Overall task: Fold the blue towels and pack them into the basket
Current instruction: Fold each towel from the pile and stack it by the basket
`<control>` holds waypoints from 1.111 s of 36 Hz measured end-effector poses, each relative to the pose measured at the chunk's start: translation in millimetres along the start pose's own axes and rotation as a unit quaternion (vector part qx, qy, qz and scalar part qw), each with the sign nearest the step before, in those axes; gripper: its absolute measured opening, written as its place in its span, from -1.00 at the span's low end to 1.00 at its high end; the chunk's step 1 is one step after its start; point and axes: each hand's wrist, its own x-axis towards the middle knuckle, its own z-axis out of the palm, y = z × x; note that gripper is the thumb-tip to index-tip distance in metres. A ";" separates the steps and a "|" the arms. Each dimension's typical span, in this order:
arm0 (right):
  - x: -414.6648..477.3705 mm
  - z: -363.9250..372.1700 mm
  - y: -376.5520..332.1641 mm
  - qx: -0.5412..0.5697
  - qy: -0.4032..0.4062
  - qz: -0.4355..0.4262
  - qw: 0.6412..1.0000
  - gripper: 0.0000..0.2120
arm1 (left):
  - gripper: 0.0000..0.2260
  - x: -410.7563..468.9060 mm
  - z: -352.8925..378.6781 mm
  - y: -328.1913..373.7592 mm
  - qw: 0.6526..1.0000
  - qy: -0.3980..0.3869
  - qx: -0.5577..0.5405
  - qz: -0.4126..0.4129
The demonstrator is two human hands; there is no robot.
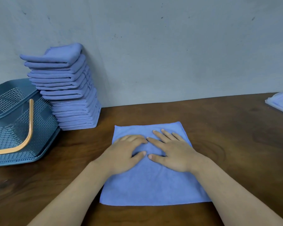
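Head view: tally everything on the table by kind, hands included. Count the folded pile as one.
Flat blue towel: 1
Stack of folded towels: 1
Basket: 1
Pale plastic item, cut off at the right edge: 1
Hands: 2, left hand and right hand
Total: 6

A plain workroom: a dark wooden table (235, 128) stands against a bare, scuffed grey wall (170, 46).
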 end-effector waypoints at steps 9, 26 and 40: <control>5.1 -14.0 1.9 0.010 0.012 0.005 1.000 -0.24 | -0.42 24.9 6.1 -13.1 0.992 -0.033 0.057 -0.112; 10.7 -34.3 28.4 -0.044 0.058 0.043 0.996 -0.37 | -0.32 29.4 -8.4 -9.3 0.976 -0.084 0.093 -0.177; -71.4 3.2 -16.9 -0.017 0.019 0.135 0.991 -0.11 | -0.38 -54.5 8.3 30.0 0.984 -0.074 0.064 -0.148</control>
